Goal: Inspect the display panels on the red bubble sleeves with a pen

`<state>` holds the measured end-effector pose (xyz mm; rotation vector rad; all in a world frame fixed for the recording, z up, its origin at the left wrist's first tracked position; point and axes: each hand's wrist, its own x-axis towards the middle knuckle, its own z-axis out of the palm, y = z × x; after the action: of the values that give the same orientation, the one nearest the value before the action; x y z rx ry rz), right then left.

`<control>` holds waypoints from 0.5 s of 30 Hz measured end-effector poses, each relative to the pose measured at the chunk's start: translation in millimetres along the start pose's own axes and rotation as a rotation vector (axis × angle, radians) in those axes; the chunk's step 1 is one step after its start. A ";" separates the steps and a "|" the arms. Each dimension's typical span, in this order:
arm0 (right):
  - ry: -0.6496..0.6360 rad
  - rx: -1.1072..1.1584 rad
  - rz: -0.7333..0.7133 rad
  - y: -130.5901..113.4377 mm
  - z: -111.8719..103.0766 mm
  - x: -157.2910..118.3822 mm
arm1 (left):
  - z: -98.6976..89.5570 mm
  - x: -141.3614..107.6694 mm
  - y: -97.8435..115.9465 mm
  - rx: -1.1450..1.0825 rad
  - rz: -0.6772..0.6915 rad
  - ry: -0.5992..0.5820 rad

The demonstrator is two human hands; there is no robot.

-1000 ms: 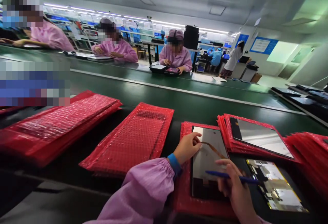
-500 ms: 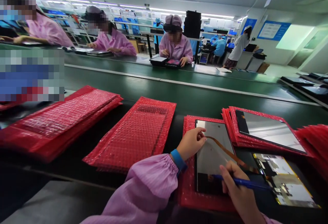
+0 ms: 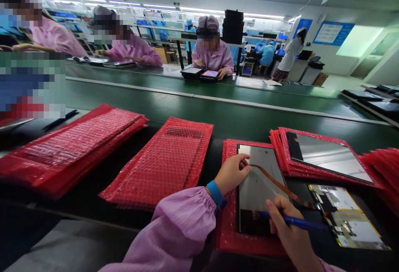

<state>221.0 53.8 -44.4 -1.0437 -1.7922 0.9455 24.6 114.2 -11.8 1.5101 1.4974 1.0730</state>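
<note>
My left hand (image 3: 233, 173) pinches one end of an orange-brown ribbon cable (image 3: 277, 184) between thumb and fingers. The cable runs right, behind my right hand, to a flat assembly with silver and gold foil (image 3: 350, 218) lying on the dark table. A blue pen-like tool (image 3: 301, 222) is gripped in my right hand (image 3: 285, 222), its tip pointing left over the dark lower strip of a display panel (image 3: 254, 193). That panel, with a mirror-like back, lies under both hands on a red bubble-wrap bag (image 3: 229, 234). Both hands partly cover it.
A second display panel (image 3: 330, 155) rests on stacked red bags (image 3: 282, 160) at the right. Further red bubble-wrap bags (image 3: 162, 164) and a bag stack (image 3: 75, 147) lie to the left. Behind runs a green conveyor belt (image 3: 149, 106); co-workers in pink (image 3: 215, 52) sit across it.
The view has shifted very slightly. Both hands keep their places on the cable and the blue tool. A screen before the co-worker opposite looks brighter.
</note>
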 end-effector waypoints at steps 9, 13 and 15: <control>0.367 0.100 -0.136 6.7 -37.1 -16.4 | -1.9 -1.4 1.1 0.012 0.000 0.001; 0.316 0.024 -0.275 21.8 -85.1 -43.9 | -2.4 -0.9 0.7 0.021 0.024 0.018; 0.351 -0.177 -0.260 34.6 -100.7 -58.0 | -2.3 0.4 -1.7 0.029 0.038 0.033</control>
<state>340.1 33.1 -54.5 -0.9846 -1.6830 0.4214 21.8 114.6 -12.4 1.5538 1.5186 1.1078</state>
